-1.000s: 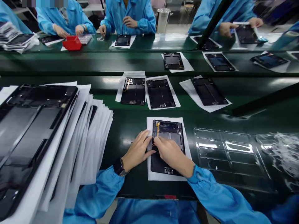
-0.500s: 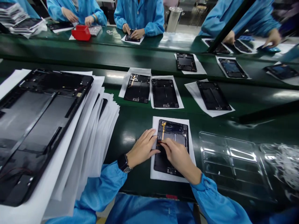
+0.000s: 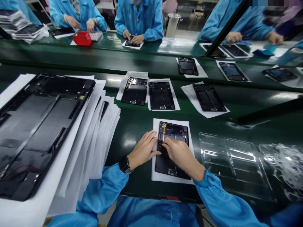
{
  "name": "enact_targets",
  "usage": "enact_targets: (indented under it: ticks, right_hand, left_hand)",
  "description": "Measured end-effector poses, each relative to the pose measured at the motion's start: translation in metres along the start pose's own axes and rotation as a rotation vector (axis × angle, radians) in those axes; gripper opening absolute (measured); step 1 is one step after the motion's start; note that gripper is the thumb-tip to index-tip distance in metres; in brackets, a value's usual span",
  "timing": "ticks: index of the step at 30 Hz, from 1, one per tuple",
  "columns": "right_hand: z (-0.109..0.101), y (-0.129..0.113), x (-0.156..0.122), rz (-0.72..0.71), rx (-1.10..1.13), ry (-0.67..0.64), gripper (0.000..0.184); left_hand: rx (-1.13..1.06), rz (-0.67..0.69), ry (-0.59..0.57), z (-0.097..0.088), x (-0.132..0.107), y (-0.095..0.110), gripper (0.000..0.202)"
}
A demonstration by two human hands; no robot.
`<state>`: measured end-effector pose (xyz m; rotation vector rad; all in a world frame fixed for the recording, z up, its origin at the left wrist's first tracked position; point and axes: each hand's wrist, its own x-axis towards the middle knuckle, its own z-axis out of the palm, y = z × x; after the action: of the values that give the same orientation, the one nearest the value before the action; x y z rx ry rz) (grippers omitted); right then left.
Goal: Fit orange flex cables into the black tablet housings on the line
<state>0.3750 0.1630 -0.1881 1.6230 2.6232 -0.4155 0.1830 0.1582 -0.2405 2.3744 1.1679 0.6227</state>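
Centrally, an opened black tablet shell (image 3: 165,165) lies on a white paper sheet (image 3: 155,177) on the green surface (image 3: 133,183). Work on it appears partway: an orange strip (image 3: 163,132) already runs along its upper left, but the interior lies uncovered, and a thick stack of similar shells (image 3: 47,132) stands at left. The left hand (image 3: 143,146) rests back upward, fingers loosely extended, grasping nothing visible, thumb reaching the shell's left edge. The right hand (image 3: 180,154) reaches across the shell, fingertips pinched together; whether they grip anything is hidden.

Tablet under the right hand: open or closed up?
Open: the tablet shows its orange strip and inner parts uncovered.
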Motion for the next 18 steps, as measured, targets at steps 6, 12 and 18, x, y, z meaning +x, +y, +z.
enact_targets:
  ticks: [6,12,18]
  right_hand:
    - [0.012,-0.013,0.003,-0.034,-0.091,0.019,0.012]
    - [0.021,-0.008,-0.006,0.044,0.113,0.198,0.016]
    - [0.034,0.003,-0.057,0.348,0.913,0.6,0.017]
  left_hand:
    - [-0.025,0.003,-0.001,0.003,0.001,-0.002,0.057]
    - [-0.064,0.009,0.003,-0.004,-0.003,-0.004,0.055]
    - [0.008,-0.094,0.156,-0.009,0.063,0.001,0.021]
